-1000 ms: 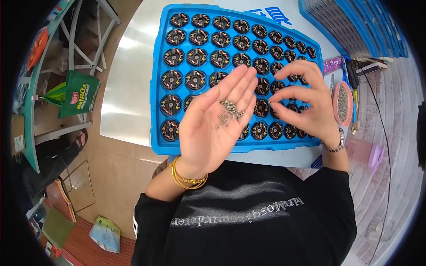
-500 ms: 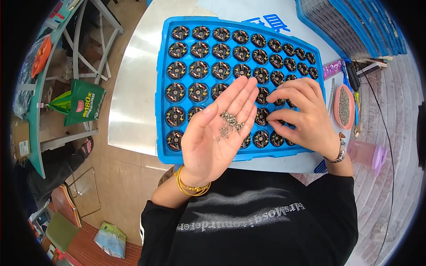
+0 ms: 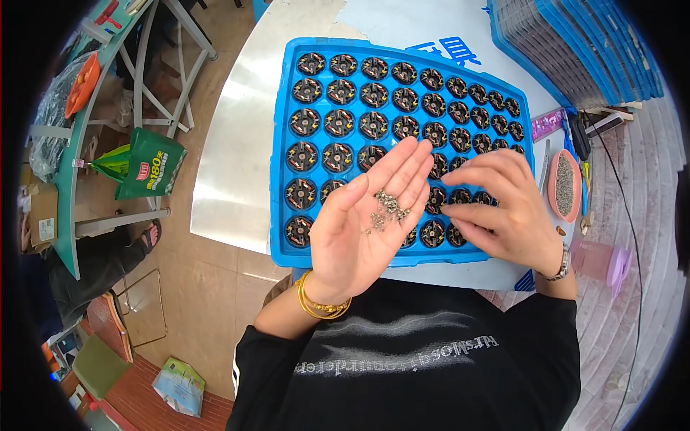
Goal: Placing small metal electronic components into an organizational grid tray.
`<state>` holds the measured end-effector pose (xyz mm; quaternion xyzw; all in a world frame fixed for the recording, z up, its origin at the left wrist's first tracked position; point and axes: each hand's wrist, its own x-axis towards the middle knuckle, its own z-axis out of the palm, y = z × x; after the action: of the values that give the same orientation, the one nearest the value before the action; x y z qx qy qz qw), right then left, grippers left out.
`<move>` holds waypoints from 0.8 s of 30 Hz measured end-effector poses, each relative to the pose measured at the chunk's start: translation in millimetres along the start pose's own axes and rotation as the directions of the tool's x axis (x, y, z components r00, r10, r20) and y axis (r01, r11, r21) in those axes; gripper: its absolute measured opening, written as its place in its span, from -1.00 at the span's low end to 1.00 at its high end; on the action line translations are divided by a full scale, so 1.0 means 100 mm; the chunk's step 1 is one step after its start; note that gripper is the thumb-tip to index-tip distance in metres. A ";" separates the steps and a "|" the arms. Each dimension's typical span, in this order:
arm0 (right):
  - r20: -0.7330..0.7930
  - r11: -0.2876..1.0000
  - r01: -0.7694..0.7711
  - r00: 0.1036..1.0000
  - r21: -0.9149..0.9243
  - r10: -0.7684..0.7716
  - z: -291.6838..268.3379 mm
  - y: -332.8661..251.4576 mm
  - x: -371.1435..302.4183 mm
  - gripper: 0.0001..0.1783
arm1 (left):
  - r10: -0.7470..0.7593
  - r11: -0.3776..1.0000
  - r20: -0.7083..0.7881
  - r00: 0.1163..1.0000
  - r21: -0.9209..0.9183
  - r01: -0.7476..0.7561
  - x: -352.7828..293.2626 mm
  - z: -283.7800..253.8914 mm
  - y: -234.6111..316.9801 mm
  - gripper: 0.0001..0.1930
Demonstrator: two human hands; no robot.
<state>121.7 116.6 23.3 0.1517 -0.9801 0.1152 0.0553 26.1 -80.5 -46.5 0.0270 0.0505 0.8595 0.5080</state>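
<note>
My left hand [image 3: 363, 241] is palm up and flat over the lower part of a blue tray [image 3: 279, 179], its fingers stretched out together. In its palm lies a small heap of tiny metal screws [image 3: 388, 205]. My right hand [image 3: 503, 205] hovers over the tray's right half, thumb and forefinger curved toward each other, their tips apart with nothing visible between them. Rows of round black parts [image 3: 307, 91] with red, yellow and metal bits fill the tray's pockets. Both hands hide several of them.
A pink bowl [image 3: 565, 187] of small metal pieces stands right of the tray. Blue trays [image 3: 582, 50] are stacked at the back right. A pink, purple-lidded container [image 3: 600, 262] is at right. A green bag [image 3: 151, 164] hangs from the teal-edged table at left, near another person's foot [image 3: 151, 235].
The whole view has shifted slightly, so tray and hands sit farther right and lower. My right thumb and forefinger have parted a little. The screws remain in my left palm.
</note>
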 end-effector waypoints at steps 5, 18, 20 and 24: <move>-0.173 0.993 0.077 0.983 0.094 -0.060 0.07 -0.02 0.23 -0.75 | -0.013 1.000 -0.016 1.000 0.008 0.014 -0.03 0.00 0.00 -0.30; -0.033 0.936 0.026 0.999 0.352 -0.015 0.15 0.02 0.35 -0.75 | -0.065 0.998 -0.020 0.998 -0.014 0.065 -0.02 0.01 -0.02 -0.30; -0.008 0.929 0.007 1.000 0.371 -0.004 0.15 0.03 0.34 -0.75 | -0.066 0.998 -0.007 0.998 -0.016 0.066 -0.02 0.01 0.00 -0.30; -0.034 0.948 -0.017 0.999 0.317 0.029 0.11 0.07 0.35 -0.78 | -0.047 0.999 0.041 0.998 -0.025 0.048 -0.02 0.01 0.01 -0.30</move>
<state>85.6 110.6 16.0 0.1449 -0.9494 0.2744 0.0477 26.5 -82.7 -45.5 0.0369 0.0297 0.8469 0.5296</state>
